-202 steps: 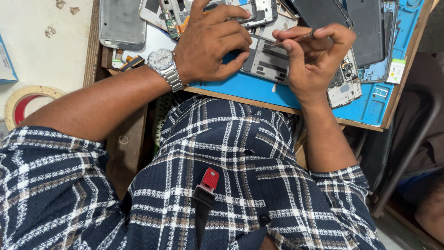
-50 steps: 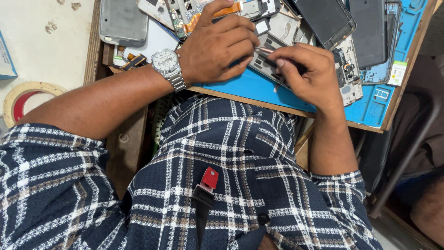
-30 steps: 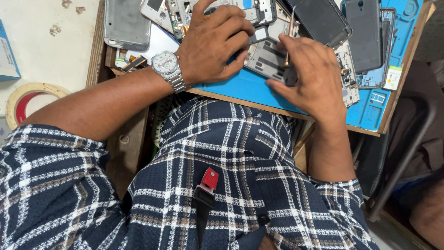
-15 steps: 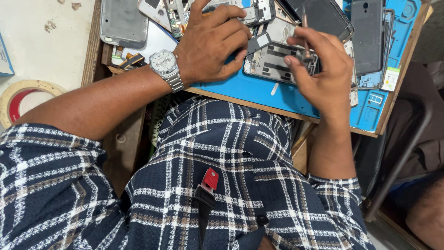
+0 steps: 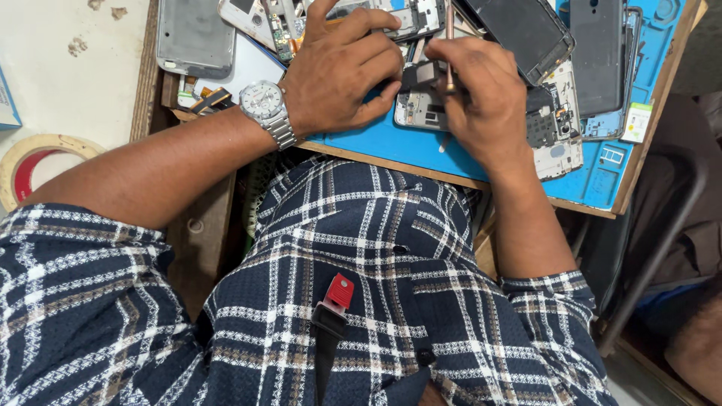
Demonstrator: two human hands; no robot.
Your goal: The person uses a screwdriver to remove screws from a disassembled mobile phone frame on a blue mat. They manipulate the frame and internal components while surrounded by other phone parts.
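Observation:
My left hand [image 5: 338, 71], with a silver wristwatch [image 5: 265, 104] on the wrist, presses down on an opened phone body [image 5: 421, 113] lying on a blue work mat [image 5: 421, 154]. My right hand [image 5: 481, 98] grips a thin screwdriver [image 5: 450, 30] held upright, its tip down on the same phone's bare inner frame. The fingers of both hands hide most of the phone.
Several taken-apart phones and back covers lie on the mat: a dark one [image 5: 519, 34], another dark one [image 5: 598, 53], a grey cover [image 5: 195, 37]. A roll of tape [image 5: 34, 162] sits at the left. A dark chair frame [image 5: 662, 233] stands right.
My right hand has shifted left and turned upright over the phone, with the screwdriver now standing vertical. The left hand stays pressed on the phone.

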